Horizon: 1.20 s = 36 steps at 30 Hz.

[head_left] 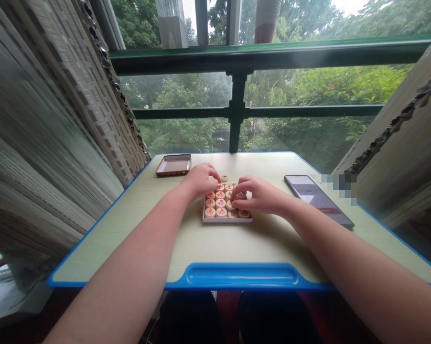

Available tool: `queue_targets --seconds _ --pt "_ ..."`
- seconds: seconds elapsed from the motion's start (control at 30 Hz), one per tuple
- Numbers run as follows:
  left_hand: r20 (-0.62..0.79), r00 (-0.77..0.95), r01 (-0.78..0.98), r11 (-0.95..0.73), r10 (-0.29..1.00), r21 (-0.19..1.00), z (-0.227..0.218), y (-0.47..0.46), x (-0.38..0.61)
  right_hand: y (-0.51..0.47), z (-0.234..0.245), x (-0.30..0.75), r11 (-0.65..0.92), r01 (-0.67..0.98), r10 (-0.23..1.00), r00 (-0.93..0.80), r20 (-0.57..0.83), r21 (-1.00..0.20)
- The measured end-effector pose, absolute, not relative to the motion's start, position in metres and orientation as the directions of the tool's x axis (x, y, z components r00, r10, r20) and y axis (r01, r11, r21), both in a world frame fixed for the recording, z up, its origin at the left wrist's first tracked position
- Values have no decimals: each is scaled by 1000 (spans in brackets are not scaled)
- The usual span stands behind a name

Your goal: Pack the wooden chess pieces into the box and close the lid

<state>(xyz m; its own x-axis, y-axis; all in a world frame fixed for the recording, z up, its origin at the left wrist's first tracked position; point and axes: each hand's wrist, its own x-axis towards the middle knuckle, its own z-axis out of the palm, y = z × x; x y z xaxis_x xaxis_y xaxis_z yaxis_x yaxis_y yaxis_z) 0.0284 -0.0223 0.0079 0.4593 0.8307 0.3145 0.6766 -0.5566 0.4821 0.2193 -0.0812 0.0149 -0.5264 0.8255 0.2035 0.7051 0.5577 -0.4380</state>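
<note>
A shallow white-edged box (228, 220) holds rows of round wooden Chinese chess pieces (220, 212) with red and dark characters. My left hand (201, 180) is at the box's far left corner, its fingers curled down by the pieces there; what lies between the fingertips is hidden. My right hand (260, 195) reaches over the right side of the box. Its bent fingers and thumb are apart, the tips touching pieces, and it covers part of the right columns. One loose chess piece (224, 178) lies just beyond the box's far edge.
A brown-edged box lid (173, 165) lies upturned at the table's far left. To the right, a phone (317, 200) shows a timer. The table (129, 248) has a blue rim and a blue front groove (242, 275). Curtains (47, 119) flank it, with a green window railing (237, 112) behind.
</note>
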Motion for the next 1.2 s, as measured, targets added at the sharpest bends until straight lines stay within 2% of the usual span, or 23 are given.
queue_targets --seconds 0.13,0.3,0.93,1.07,1.2 --pt "315 466 699 -562 827 443 6 -20 27 -83 16 220 567 692 817 -540 199 -447" --pt "269 494 691 -561 827 456 6 -20 27 -83 18 219 564 697 816 -553 169 -444" --pt "290 504 698 -581 814 418 5 -19 26 -83 17 220 551 700 830 -517 209 -454" --pt "289 505 698 -582 813 419 5 -19 26 -81 17 220 549 706 835 -476 275 -447" --pt "266 487 705 -554 832 442 5 -19 26 -70 7 224 478 738 865 -302 400 -476"
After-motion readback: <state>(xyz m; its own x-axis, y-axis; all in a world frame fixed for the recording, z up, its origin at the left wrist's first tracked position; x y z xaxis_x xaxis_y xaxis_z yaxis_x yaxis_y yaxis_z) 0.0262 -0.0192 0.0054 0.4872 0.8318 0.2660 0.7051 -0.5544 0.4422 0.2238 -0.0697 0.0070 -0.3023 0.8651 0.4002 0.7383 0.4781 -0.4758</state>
